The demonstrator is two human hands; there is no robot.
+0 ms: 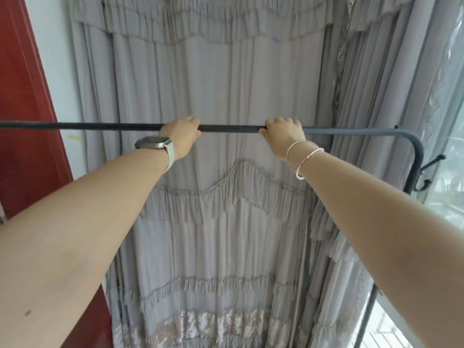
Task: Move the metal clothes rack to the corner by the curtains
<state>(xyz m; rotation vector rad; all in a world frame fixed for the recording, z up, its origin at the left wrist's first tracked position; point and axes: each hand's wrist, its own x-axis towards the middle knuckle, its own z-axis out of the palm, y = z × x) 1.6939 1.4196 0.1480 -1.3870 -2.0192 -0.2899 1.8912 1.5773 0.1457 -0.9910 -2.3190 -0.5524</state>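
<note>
grey ruffled curtains (pixel 226 96) behind; left hand (pixel 181 136) and right hand (pixel 283 138) each grip closed around rack bar (pixel 231 128).

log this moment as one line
both hands on rack top bar | left hand gripping | right hand gripping | clothes rack facing curtains

Both hands grip dark top bar of metal clothes rack (pixel 231 127): left hand (pixel 181 135) with watch (pixel 157 146), right hand (pixel 283 136) with bracelets (pixel 302 159). Grey ruffled curtains (pixel 226 91) directly behind bar. Red panel (pixel 22 96) at left.
</note>
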